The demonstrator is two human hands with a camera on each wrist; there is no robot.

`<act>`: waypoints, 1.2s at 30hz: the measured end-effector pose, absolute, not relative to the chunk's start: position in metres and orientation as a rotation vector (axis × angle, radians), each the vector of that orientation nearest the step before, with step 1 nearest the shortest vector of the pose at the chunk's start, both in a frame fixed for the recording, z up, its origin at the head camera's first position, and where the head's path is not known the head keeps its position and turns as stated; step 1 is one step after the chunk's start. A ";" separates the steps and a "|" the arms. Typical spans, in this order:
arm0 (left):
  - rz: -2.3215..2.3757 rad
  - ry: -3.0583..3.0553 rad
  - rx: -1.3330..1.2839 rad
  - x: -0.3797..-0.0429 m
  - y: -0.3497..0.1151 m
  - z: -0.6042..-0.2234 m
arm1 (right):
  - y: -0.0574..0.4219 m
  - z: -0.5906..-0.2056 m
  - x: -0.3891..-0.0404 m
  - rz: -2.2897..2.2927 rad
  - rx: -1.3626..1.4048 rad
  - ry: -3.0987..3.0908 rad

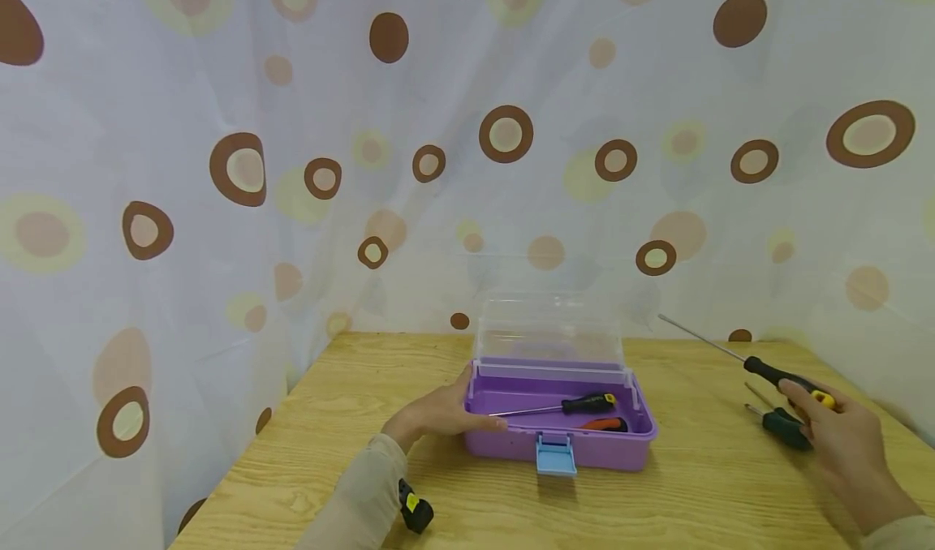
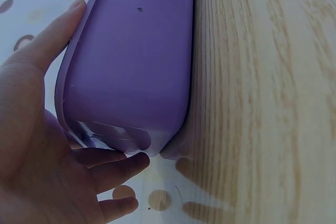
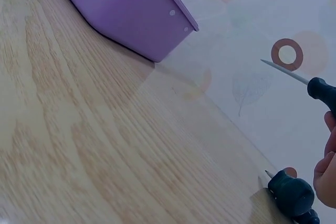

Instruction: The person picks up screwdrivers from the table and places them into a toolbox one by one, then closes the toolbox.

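My left hand (image 1: 445,408) grips the left end of a purple toolbox (image 1: 504,444), its thumb along the front rim and its fingers at the end wall (image 2: 126,77). The clear lid (image 1: 548,323) stands raised at the back. Inside lie a screwdriver (image 1: 588,404) with a black handle and a tool with a red-and-black handle (image 1: 605,425), partly hidden by the front wall. My right hand (image 1: 847,436) holds a long screwdriver (image 1: 774,371) by its black-and-yellow handle, the shaft pointing up and left, right of the toolbox.
Beneath the right hand, dark green-handled screwdrivers (image 1: 787,428) lie on the wooden table (image 1: 701,501). A black-and-yellow object (image 1: 415,511) shows beside the left forearm, partly hidden by it. A blue latch (image 1: 555,457) hangs open at the toolbox's front. A spotted curtain (image 1: 438,88) surrounds the table.
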State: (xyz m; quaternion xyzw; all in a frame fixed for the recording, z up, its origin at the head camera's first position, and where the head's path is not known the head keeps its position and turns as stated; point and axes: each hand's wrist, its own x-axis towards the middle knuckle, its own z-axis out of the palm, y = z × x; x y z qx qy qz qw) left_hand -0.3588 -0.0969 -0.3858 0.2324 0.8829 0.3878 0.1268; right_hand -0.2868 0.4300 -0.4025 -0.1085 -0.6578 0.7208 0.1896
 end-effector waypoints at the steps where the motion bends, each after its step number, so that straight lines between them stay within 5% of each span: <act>1: 1.129 2.569 0.678 -0.359 -0.097 -0.386 | 0.429 -0.403 -0.286 2.086 -0.264 -1.795; 36: 1.126 2.567 0.697 -0.362 -0.097 -0.387 | 0.405 -0.399 -0.286 2.534 0.346 -1.553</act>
